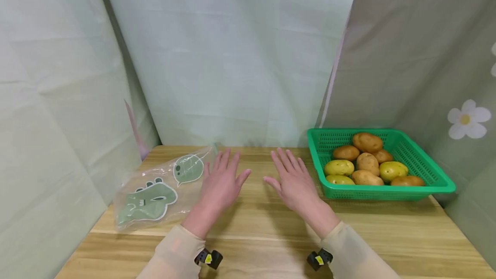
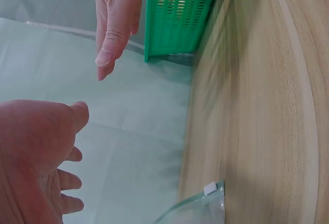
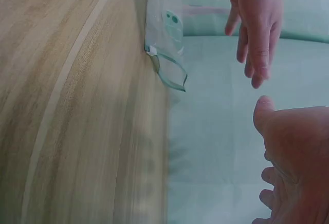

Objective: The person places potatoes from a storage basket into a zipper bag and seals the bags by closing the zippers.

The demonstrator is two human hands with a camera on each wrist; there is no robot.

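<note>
Both hands hover palm-down over the middle of the wooden table (image 1: 255,231), fingers straight and spread, holding nothing. My left hand (image 1: 221,182) is just right of a clear plastic bag (image 1: 162,188) printed with green cartoon shapes that lies flat on the table's left side. My right hand (image 1: 292,180) is left of a green plastic basket (image 1: 438,182) filled with several brown and yellow potatoes (image 1: 366,165). The left wrist view shows the left hand (image 2: 36,157), the right hand (image 2: 115,23) and the basket's wall (image 2: 177,16). The right wrist view shows the bag's edge (image 3: 164,34).
Pale green cloth (image 1: 232,55) hangs behind and to the left of the table. A grey curtain with white flowers (image 1: 466,117) hangs on the right. The basket sits at the table's back right corner.
</note>
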